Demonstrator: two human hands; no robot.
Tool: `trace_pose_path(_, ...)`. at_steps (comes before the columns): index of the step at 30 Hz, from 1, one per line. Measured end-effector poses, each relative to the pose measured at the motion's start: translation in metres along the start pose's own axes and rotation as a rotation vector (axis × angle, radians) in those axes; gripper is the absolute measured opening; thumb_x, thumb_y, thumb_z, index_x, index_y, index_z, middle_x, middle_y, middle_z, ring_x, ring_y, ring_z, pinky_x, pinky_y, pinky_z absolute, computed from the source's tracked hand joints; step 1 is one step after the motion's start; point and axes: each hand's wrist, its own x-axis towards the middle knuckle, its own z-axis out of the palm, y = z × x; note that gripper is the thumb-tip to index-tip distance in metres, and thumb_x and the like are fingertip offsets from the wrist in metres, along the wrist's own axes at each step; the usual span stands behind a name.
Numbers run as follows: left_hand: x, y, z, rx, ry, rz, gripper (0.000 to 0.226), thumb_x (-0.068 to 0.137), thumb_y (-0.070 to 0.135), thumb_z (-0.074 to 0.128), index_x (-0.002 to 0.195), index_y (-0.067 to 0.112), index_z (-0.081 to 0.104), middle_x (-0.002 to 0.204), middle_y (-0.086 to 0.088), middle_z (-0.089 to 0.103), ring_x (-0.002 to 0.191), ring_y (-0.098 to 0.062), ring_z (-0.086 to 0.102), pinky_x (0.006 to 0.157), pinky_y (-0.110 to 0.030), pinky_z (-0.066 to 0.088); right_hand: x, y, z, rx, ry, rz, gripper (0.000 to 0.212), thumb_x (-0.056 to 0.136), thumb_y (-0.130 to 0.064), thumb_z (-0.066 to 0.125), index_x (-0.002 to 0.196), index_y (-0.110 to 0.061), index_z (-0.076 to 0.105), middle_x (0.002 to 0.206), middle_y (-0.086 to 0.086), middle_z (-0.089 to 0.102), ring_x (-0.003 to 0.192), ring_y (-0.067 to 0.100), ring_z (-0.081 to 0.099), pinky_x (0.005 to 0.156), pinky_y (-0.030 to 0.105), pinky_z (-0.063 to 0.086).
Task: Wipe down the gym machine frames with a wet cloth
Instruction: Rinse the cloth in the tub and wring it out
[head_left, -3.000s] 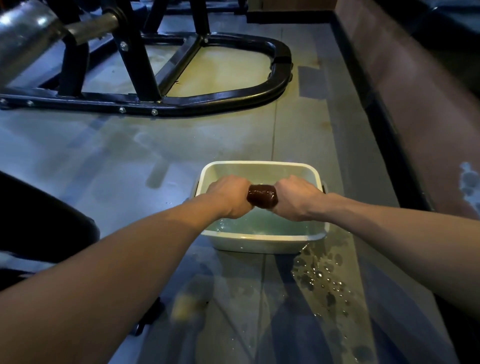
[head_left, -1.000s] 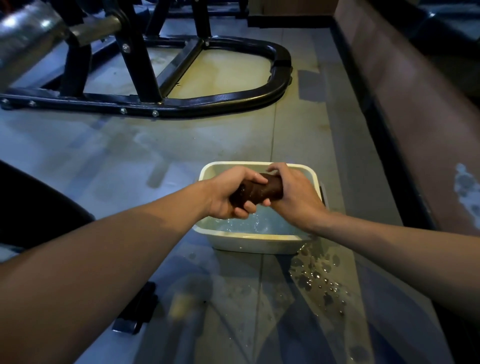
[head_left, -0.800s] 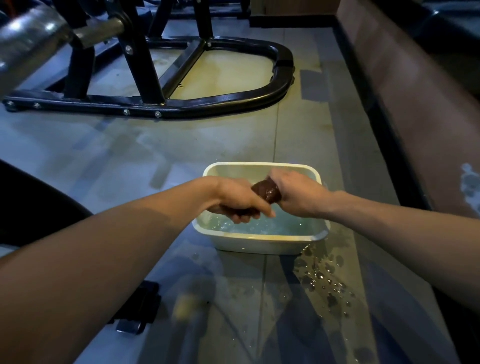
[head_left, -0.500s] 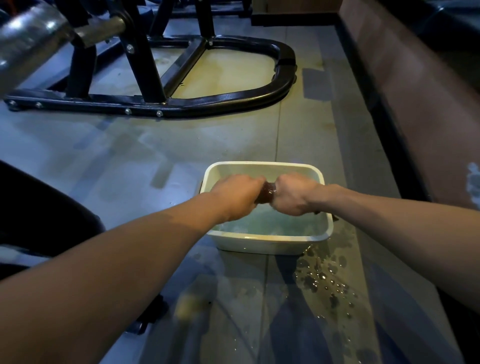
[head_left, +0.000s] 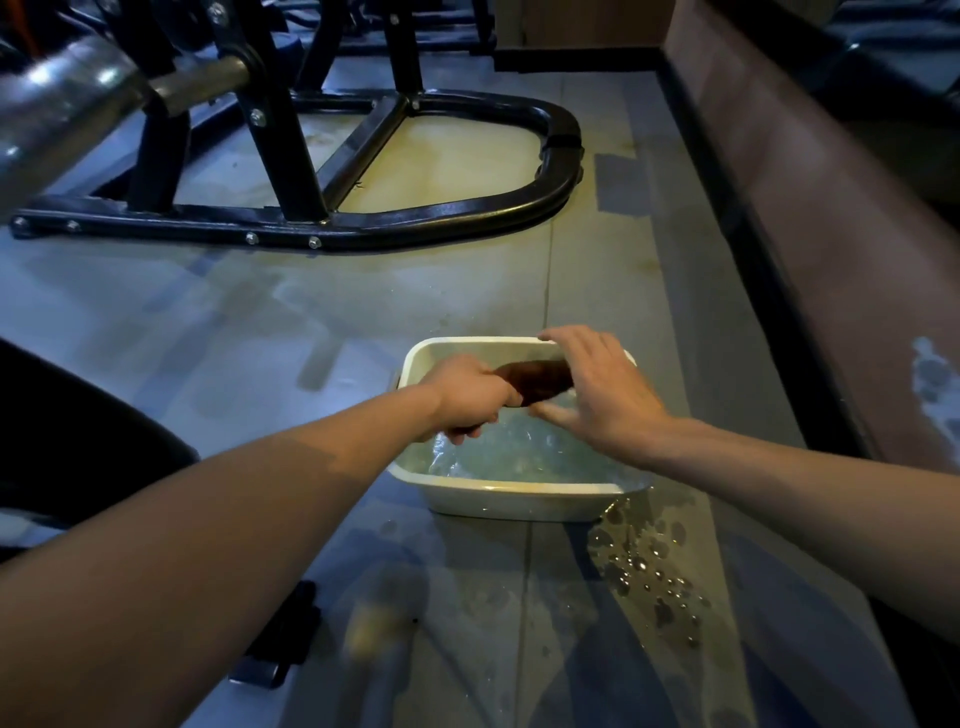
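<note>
A: Starting at the bottom of the frame, what's nearest?

B: Droplets (head_left: 649, 577) on the floor (head_left: 260, 322), lower right, just beside the basin (head_left: 511, 501).

A: And at centre?

B: The left hand (head_left: 467, 397) grips one end of the twisted dark cloth (head_left: 535, 382), fingers curled round it, above the water (head_left: 519, 452). The right hand (head_left: 597, 395) is spread, fingers straight and apart, by the cloth's other end; I can't tell whether it touches.

A: Farther up?

B: The black frame (head_left: 415, 223) stands on the floor, upper left and centre, well apart from the basin. A steel bar (head_left: 62, 109) crosses the upper-left corner.
</note>
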Motion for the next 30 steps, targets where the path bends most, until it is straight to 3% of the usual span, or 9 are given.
trace_pose_path(3, -0.011, 0.011, -0.011, -0.405, -0.234, -0.13, 0.036, 0.1, 0.033, 0.06, 0.128, 0.012, 0.057, 0.082, -0.009, 0.061, 0.051, -0.013, 0.05, 0.041, -0.021, 0.036, -0.014, 0.009, -0.002, -0.174, -0.056, -0.143, 0.106, 0.08, -0.064, 0.077, 0.162, -0.029, 0.02, 0.166, -0.003, 0.027, 0.149, 0.026, 0.028, 0.12, 0.049, 0.034)
trace_pose_path(5, -0.019, 0.015, -0.013, -0.581, -0.388, -0.176, 0.038, 0.1, 0.034, 0.059, 0.126, 0.007, 0.058, 0.078, -0.008, 0.059, 0.05, -0.012, 0.046, 0.039, -0.018, 0.031, -0.015, 0.006, 0.002, -0.125, 0.023, -0.169, 0.099, 0.08, -0.062, 0.077, 0.157, -0.027, 0.027, 0.163, 0.0, 0.032, 0.146, 0.03, 0.034, 0.117, 0.05, 0.035)
trace_pose_path(8, -0.028, 0.018, -0.015, -0.685, -0.608, -0.189, 0.044, 0.099, 0.038, 0.058, 0.12, 0.0, 0.062, 0.078, -0.007, 0.057, 0.047, -0.009, 0.043, 0.038, -0.017, 0.03, -0.006, 0.0, 0.004, 0.052, 0.226, -0.276, 0.058, 0.083, -0.033, 0.081, 0.131, -0.019, 0.05, 0.128, 0.006, 0.06, 0.11, 0.027, 0.058, 0.092, 0.044, 0.052)
trace_pose_path(11, -0.033, 0.023, -0.018, -0.59, -0.642, -0.177, 0.047, 0.098, 0.044, 0.061, 0.121, 0.002, 0.064, 0.079, -0.005, 0.06, 0.05, -0.008, 0.043, 0.041, -0.016, 0.032, 0.002, -0.001, -0.004, 0.085, 0.181, -0.322, 0.037, 0.087, -0.022, 0.078, 0.118, -0.016, 0.059, 0.103, 0.003, 0.068, 0.087, 0.023, 0.063, 0.074, 0.035, 0.053)
trace_pose_path(16, -0.028, 0.028, -0.001, -0.041, -0.336, -0.023, 0.012, 0.092, 0.011, 0.07, 0.094, 0.006, 0.06, 0.065, -0.004, 0.053, 0.052, -0.014, 0.049, 0.045, -0.024, 0.041, 0.012, -0.017, -0.028, -0.224, -0.192, -0.042, 0.007, 0.094, -0.028, 0.063, 0.09, -0.025, 0.059, 0.076, -0.003, 0.062, 0.068, 0.018, 0.06, 0.057, 0.033, 0.049)
trace_pose_path(19, -0.024, 0.026, 0.007, 0.435, 0.044, 0.2, 0.014, 0.086, 0.014, 0.065, 0.077, 0.015, 0.055, 0.069, -0.004, 0.059, 0.063, -0.023, 0.055, 0.054, -0.029, 0.04, 0.022, -0.028, -0.033, -0.217, -0.294, 0.11, 0.02, 0.09, -0.023, 0.058, 0.07, -0.022, 0.057, 0.07, 0.002, 0.061, 0.063, 0.024, 0.061, 0.055, 0.037, 0.054)
trace_pose_path(22, -0.022, 0.019, 0.004, 0.794, 0.243, 0.383, 0.008, 0.091, 0.021, 0.061, 0.098, 0.021, 0.057, 0.093, -0.007, 0.067, 0.077, -0.027, 0.055, 0.063, -0.034, 0.041, 0.025, -0.035, -0.026, -0.007, -0.414, 0.28, 0.018, 0.087, -0.022, 0.059, 0.073, -0.014, 0.066, 0.07, 0.009, 0.068, 0.054, 0.029, 0.065, 0.045, 0.034, 0.054)
trace_pose_path(27, -0.016, 0.003, -0.015, 1.005, 0.255, 0.681, 0.022, 0.1, 0.033, 0.059, 0.118, 0.023, 0.052, 0.099, 0.0, 0.069, 0.079, -0.02, 0.059, 0.067, -0.035, 0.047, 0.025, -0.042, -0.03, 0.325, -0.693, 0.395, 0.013, 0.091, -0.023, 0.069, 0.094, -0.011, 0.066, 0.079, 0.005, 0.058, 0.067, 0.018, 0.052, 0.062, 0.032, 0.046)
trace_pose_path(30, -0.014, -0.002, -0.01, 1.046, 0.285, 0.743, 0.036, 0.101, 0.035, 0.058, 0.133, 0.025, 0.044, 0.106, -0.001, 0.066, 0.083, -0.024, 0.064, 0.068, -0.037, 0.051, 0.023, -0.039, -0.026, 0.335, -0.598, 0.38, 0.016, 0.091, -0.026, 0.071, 0.1, -0.012, 0.07, 0.093, 0.01, 0.067, 0.077, 0.021, 0.058, 0.072, 0.037, 0.052)
